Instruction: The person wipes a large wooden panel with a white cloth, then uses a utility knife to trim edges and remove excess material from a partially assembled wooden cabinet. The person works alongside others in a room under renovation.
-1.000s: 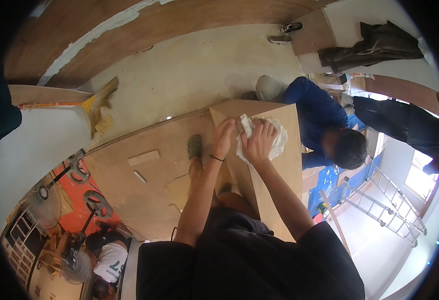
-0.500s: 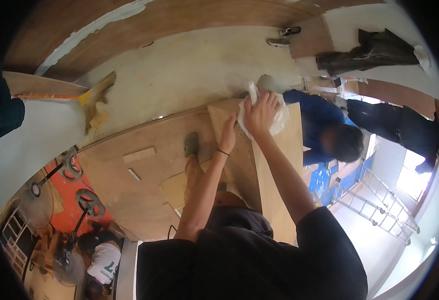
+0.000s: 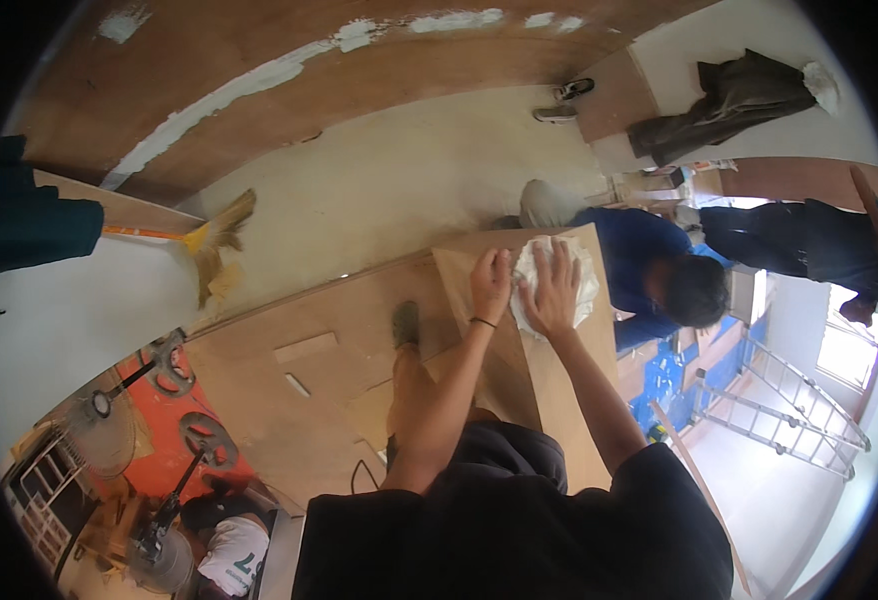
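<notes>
My right hand (image 3: 556, 296) presses a crumpled white cloth (image 3: 585, 290) onto the top of a pale wooden box-like piece (image 3: 566, 405), its fingers spread over the cloth. Just left of the cloth, my left hand (image 3: 490, 287) is at the wooden piece's far end, with a dark band at the wrist. Its fingers are bent and close together; whatever may be under them is hidden. Both forearms reach forward from black sleeves.
A person in blue (image 3: 649, 260) crouches close on the right. Behind stands a metal ladder (image 3: 784, 420). A yellow broom (image 3: 209, 245) leans at left. Scraps of wood (image 3: 306, 347) lie on a brown board. Lower left, another person (image 3: 234, 555) is beside fans (image 3: 99, 440).
The cloth and my right hand have come nearer, back along the wooden top. My left hand's fingers, stretched out before, are now bent. The whole view has tilted.
</notes>
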A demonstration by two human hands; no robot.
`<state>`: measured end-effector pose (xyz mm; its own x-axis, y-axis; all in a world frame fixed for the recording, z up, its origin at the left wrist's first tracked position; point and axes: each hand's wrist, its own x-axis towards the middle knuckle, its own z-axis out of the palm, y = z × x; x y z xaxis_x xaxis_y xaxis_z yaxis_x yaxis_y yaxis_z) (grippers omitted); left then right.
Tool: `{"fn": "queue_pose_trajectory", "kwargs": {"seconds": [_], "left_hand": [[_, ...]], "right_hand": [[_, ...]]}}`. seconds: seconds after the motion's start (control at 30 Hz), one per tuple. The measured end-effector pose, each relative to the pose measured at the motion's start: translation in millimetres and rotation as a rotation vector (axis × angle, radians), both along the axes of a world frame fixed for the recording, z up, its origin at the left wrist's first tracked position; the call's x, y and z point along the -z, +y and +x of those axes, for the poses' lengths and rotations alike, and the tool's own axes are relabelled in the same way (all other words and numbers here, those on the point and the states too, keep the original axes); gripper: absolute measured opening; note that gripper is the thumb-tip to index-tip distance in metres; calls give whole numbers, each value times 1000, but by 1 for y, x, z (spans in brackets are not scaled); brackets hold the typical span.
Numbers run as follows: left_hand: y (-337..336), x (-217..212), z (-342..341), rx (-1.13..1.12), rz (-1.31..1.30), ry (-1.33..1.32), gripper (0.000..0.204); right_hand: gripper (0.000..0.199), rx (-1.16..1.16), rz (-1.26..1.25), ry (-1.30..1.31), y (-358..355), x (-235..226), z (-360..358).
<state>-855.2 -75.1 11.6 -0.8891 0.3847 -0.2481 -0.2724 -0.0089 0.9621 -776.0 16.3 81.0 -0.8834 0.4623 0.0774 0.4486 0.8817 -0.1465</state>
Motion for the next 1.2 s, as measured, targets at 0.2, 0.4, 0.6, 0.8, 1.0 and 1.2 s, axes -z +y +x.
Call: {"fn": "queue_pose_trajectory", "kwargs": {"seconds": [0.2, 0.4, 0.6, 0.8, 1.0, 1.2], "left_hand": [[-2, -5, 9, -92, 73, -115, 29], [-7, 15, 2, -7, -38, -47, 30], [-8, 1, -14, 133, 7, -41, 33], [-17, 14, -16, 49, 305, -237, 21], [-21, 25, -19, 159, 227, -221, 19], [-31, 32, -40, 246, 182, -176, 23]], "right_hand": [[59, -28, -38, -111, 2, 8, -15], [40, -101, -70, -11, 18, 17, -44], [41, 74, -188, 88, 41, 17, -67], [62, -78, -180, -108, -68, 3, 69], [66, -96, -166, -108, -58, 12, 51], [64, -94, -199, -27, -48, 7, -6]]}}
